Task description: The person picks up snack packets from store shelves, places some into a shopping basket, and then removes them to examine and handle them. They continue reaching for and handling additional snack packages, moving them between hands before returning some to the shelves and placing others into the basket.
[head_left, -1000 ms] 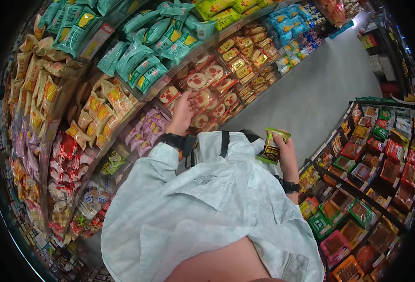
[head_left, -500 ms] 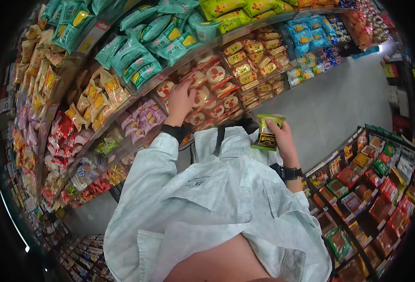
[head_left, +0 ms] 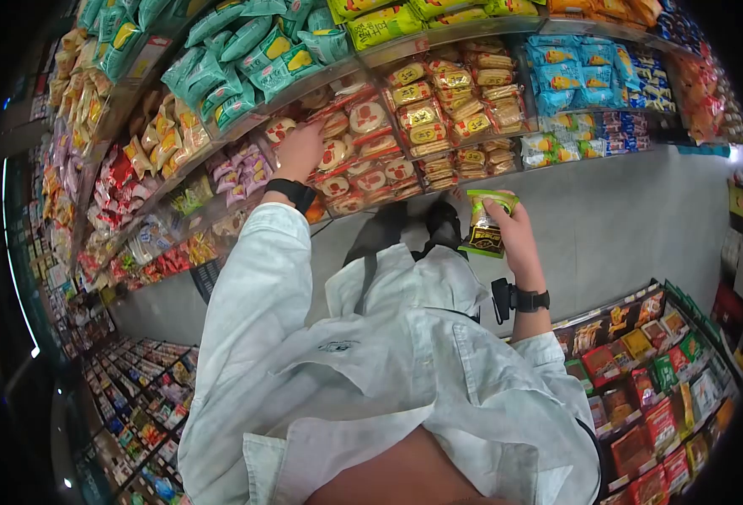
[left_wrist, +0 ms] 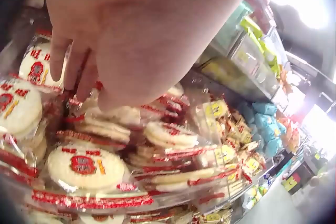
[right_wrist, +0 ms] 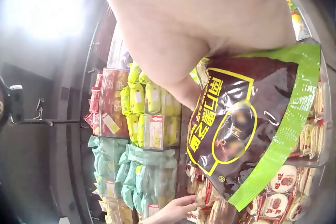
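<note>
My left hand reaches into a shelf bin of round white rice crackers in clear wrappers with red print. In the left wrist view, the fingers of that hand point down among the packets, close beside a wrapped cracker; just what the fingertips touch I cannot tell. My right hand grips a green and black packet of black sesame over the floor, thumb across its front. Up close, the right wrist view shows the packet's dark face and bright green edge, printed with yellow characters.
Teal snack bags fill the tier above the crackers. Gold-labelled cracker packs and blue bags continue rightward. Clear plastic walls edge the bins. Behind the right arm stands a low display of boxed goods, with grey floor between.
My left hand has gone from hovering palm-up by the crackers to reaching down among them. The right hand keeps its grip on the packet. The view has swung along the shelf, showing more floor.
</note>
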